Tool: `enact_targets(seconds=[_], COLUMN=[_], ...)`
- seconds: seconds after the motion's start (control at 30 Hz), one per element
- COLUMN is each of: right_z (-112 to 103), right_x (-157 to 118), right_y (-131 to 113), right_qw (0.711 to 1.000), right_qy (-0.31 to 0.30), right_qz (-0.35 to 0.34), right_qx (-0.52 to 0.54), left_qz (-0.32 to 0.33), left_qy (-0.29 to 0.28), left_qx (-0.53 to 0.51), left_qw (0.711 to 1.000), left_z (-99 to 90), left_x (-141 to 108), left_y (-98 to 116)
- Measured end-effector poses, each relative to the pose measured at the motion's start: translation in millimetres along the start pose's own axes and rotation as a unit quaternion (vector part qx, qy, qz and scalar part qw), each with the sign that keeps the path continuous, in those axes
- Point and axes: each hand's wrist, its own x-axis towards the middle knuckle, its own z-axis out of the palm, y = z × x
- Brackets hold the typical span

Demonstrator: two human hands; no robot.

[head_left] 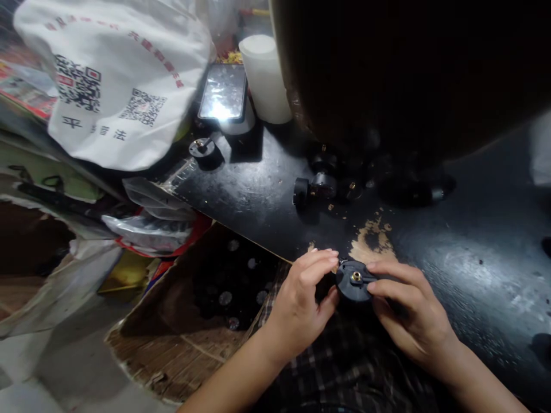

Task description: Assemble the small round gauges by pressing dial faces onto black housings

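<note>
A black round part [353, 289], like the back of a small gauge, has a brass fitting [356, 277] in its middle. It is held above my lap at the table's near edge, its brass side facing up. My left hand [299, 289] grips its left rim between fingers and thumb. From the right, my right hand [413, 304] closes on it with the fingertips at its edge; that thumb is partly hidden. Farther back on the table lie several similar black round parts [323, 184], some with brass pieces. Another one [203, 149] sits at the left, near the lamp.
The black table [253, 198] has a worn patch [372, 238]. A lit lamp [222, 94] stands beside a white roll [266, 77]. A printed white bag [120, 80] is at upper left. Below, a cardboard box [172, 355] holds several dark round parts. A large dark shape [408, 69] overhangs the back.
</note>
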Motion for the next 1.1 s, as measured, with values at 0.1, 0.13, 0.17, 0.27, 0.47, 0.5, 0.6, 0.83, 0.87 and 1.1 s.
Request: enact_targets(seconds=[0.1,0.13,0.17,0.27,0.47,0.5,0.6,0.83,0.87,1.1], right_z=[0.9,0.7,0.2,-1.3,0.1,-1.6,-11.2,-12.0,-9.1,2.1], right_x=[-0.5,-0.6,-0.4,2.0,13.3,14.8,18.5,25.6,26.5,34.4], right_y=[0.4,0.2,-0.4,-5.0,-9.9,-7.5,3.9,13.1,10.6,-2.8], right_qw=[1.000,1.000,1.000,0.998,0.989,0.988,0.971,0.964,0.967,0.967], right_qy=[0.008,0.008,0.003,-0.017,-0.076,-0.081,-0.124,-0.170,-0.166,-0.176], right_qz=[-0.003,-0.001,0.008,0.058,0.066,0.089,0.203,0.199,0.180,0.069], right_qx=[0.001,0.001,0.005,0.009,-0.105,-0.099,-0.028,-0.052,-0.075,-0.168], left_qz=[0.001,0.005,0.012,-0.019,-0.266,-0.266,-0.231,-0.143,-0.140,-0.131], left_qy=[0.004,-0.001,-0.011,-0.048,-0.079,-0.090,-0.087,-0.084,-0.085,-0.091], left_qx=[-0.002,0.000,0.000,-0.008,-0.067,-0.069,-0.027,0.068,0.069,0.100], left_qw=[1.000,1.000,1.000,0.999,0.958,0.957,0.969,0.984,0.984,0.982], left_z=[-0.1,-0.7,-1.5,-3.9,-7.0,-8.5,-14.8,-15.5,-13.1,8.1], left_x=[0.5,0.6,0.9,3.3,10.4,10.6,9.2,12.5,15.5,35.5], left_y=[-0.4,-0.1,0.6,6.6,22.3,22.1,15.5,1.5,1.9,4.7])
